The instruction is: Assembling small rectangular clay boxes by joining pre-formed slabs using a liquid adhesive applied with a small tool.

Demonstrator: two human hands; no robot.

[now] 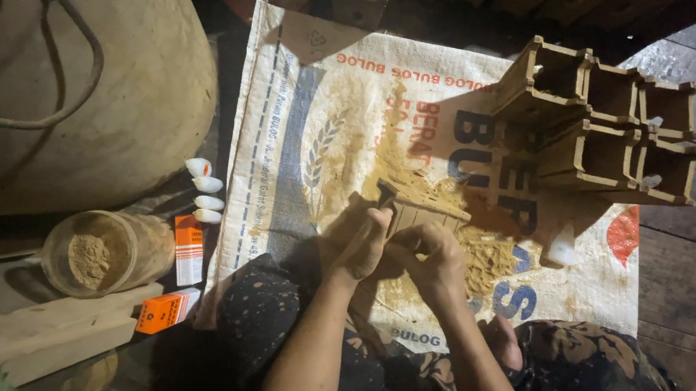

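Your left hand point(360, 243) and right hand point(432, 256) close, seemingly pinching, on a small wooden piece point(415, 211) amid sawdust point(484, 258) near the woven sack's point(285, 115) front edge.

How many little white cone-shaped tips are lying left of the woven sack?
4, in a loose column beside the sack's left edge: top, second, third, bottom. Others may be hidden in shadow.

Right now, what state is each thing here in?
Left hand: fingers closed on a small wooden piece.
Right hand: fingers curled against the same piece.
Clear jar: lying on its side, open, brown powder inside.
Woven sack: spread flat, dusted with sawdust.
Wooden box frames: open-topped, empty, clustered on the sack.
Orange cartons: lying flat.
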